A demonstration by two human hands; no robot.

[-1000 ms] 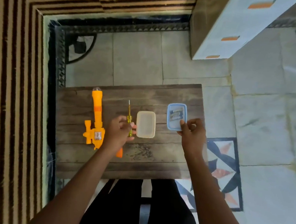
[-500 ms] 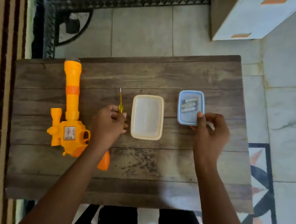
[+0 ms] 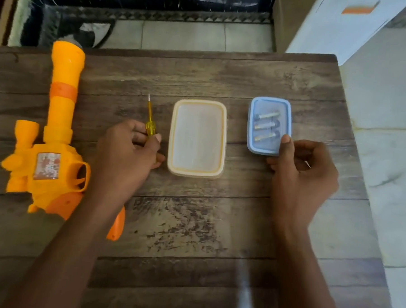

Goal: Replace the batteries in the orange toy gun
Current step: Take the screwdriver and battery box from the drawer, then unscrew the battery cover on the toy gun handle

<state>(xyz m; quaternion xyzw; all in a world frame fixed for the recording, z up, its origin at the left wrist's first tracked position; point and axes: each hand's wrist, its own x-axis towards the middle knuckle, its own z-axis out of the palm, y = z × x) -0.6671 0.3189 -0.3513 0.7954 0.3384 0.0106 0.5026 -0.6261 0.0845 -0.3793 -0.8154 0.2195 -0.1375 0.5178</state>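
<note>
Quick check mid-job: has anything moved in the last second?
Only the camera has come closer to the table; nothing on it moved. The left hand still grips the screwdriver, and the right hand still pinches the blue box of batteries. Toy gun and white box lie untouched.

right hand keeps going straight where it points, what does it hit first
The blue container, just ahead of the right hand; the thumb seems to touch its near rim, though depth is unclear.
</note>
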